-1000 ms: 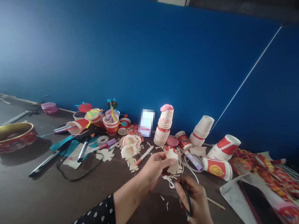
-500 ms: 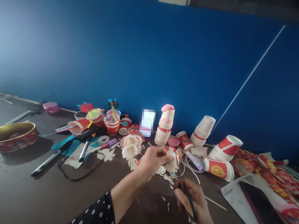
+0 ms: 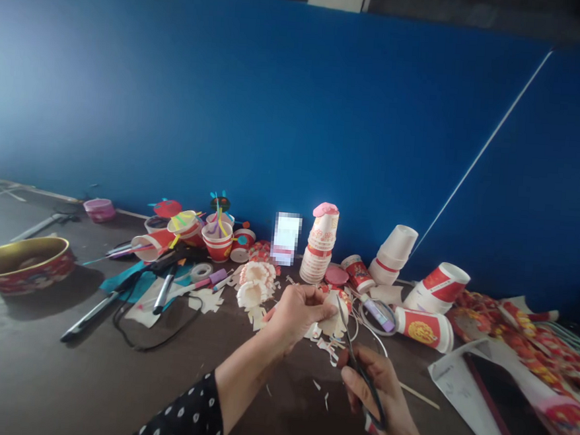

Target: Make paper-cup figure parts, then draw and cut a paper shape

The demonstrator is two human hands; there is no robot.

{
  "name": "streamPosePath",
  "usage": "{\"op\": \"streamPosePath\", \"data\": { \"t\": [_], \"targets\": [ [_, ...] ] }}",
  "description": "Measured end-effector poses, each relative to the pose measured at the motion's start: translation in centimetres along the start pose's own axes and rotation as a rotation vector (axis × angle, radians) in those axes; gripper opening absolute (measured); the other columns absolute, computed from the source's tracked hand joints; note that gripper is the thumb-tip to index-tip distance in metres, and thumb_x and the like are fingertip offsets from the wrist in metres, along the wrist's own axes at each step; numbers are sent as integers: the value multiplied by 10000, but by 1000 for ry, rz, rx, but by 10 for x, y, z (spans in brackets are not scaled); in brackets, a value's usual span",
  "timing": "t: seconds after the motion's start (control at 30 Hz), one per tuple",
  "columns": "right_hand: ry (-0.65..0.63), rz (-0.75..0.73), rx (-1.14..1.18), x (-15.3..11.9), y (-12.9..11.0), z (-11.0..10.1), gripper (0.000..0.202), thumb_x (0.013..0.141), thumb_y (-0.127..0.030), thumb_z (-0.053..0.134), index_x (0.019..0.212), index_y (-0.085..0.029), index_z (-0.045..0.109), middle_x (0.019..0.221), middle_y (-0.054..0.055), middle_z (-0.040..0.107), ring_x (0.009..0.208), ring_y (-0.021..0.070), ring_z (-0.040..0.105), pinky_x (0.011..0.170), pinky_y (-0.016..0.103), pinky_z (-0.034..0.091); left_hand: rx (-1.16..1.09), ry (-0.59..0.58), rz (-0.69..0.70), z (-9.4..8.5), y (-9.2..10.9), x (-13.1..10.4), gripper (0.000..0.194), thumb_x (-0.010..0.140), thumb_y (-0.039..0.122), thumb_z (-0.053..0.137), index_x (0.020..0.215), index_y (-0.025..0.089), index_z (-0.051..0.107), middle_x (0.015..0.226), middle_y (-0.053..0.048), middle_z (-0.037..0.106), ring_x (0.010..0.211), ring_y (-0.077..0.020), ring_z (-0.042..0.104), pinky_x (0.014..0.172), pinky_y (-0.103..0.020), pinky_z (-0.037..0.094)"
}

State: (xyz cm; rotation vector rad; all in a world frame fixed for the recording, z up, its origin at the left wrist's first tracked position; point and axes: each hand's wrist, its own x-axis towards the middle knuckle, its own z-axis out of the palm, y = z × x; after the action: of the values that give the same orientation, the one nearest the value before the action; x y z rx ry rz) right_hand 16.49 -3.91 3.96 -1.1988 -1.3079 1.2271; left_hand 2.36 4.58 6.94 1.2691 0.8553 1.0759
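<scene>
My left hand pinches a pale paper piece between thumb and fingers, near the middle of the table. Black-handled scissors are gripped in my right hand, lower and to the right. Their blades point up and left, reaching the right side of the paper. Small white scraps lie beneath and around it. Just left of my left hand sits a cluster of cut white-and-red paper cup pieces. The paper's left edge is hidden behind my fingers.
Stacked paper cups stand behind my hands. A glue stick and a toppled cup lie to the right, beyond them a dark phone. Leftward are decorated cups, a black-and-silver tool and a gold-rimmed bowl.
The scissors have shifted slightly, with their blade tips a little further left at the paper. My left hand has barely moved.
</scene>
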Motion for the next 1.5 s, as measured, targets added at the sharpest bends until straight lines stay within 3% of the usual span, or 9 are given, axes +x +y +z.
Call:
{"op": "streamPosePath", "data": {
  "t": [0.23,0.93,1.27,1.5],
  "targets": [
    [-18,0,-17,1,-2,-1,376,630,-519,627,664,-160,521,397,-89,397,326,45,323,336,162,279,31,13,34,-1,7,-1,117,567,207,667,598,125,590,547,15,566,495,-75,462,492,-195,340],
    [-1,27,-99,-1,1,0,341,691,-505,573,663,-174,497,389,-107,350,299,37,297,306,145,277,-97,53,-54,2,6,0,206,514,254,730,551,128,572,505,25,556,470,-69,461,485,-194,345],
    [24,-4,-115,1,-2,-1,345,699,-502,563,660,-164,509,383,-105,347,296,31,292,301,144,278,-130,64,-33,3,5,-1,232,514,274,739,554,129,563,493,33,546,451,-60,453,473,-191,334],
    [69,-14,-93,-1,-3,0,358,679,-514,583,675,-162,520,382,-103,343,294,31,291,303,149,267,-274,76,-91,9,6,-4,300,463,302,767,552,139,532,480,36,549,451,-64,474,477,-190,350]
  ]
}}
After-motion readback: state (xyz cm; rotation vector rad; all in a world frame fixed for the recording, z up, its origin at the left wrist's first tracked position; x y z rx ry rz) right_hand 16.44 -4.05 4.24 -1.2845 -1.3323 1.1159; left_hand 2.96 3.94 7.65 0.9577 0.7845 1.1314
